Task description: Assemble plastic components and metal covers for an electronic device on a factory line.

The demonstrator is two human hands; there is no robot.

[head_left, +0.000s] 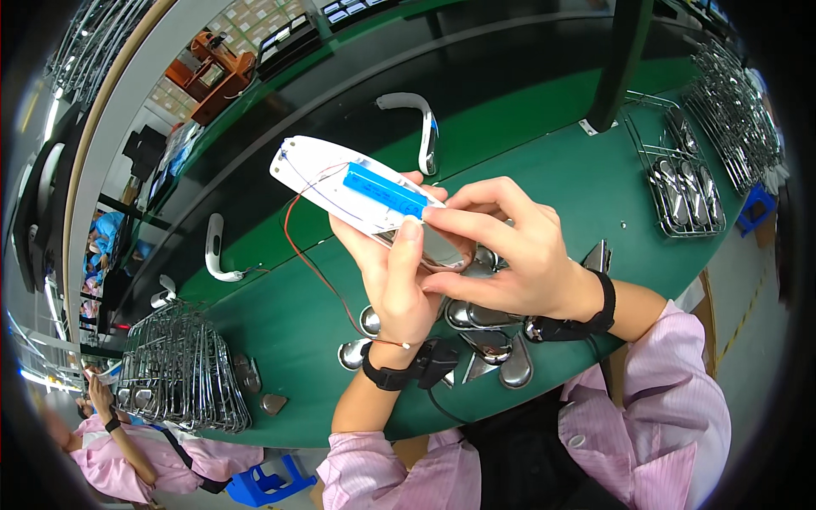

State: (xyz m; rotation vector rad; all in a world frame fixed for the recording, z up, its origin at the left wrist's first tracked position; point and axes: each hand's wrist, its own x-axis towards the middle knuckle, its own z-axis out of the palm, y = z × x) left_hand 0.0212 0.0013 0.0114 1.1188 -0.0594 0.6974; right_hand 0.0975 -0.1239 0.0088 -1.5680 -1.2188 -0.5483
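My left hand is closed around a white plastic housing, holding it up above the green table with its open side facing me. Inside the housing lies a blue cylindrical battery. The left thumb presses close to the battery's lower right end. My right hand reaches in from the right, its fingertips at that same end of the battery and its thumb at the housing's near end. Thin red wires loop out of the housing and hang past my left wrist, ending in a small white connector.
Shiny metal shells lie beneath my hands. Wire racks stand at the left, and another rack holds shiny parts at the right. Curved white housings rest on the dark conveyor strip. A green post rises behind. Another person works at far left.
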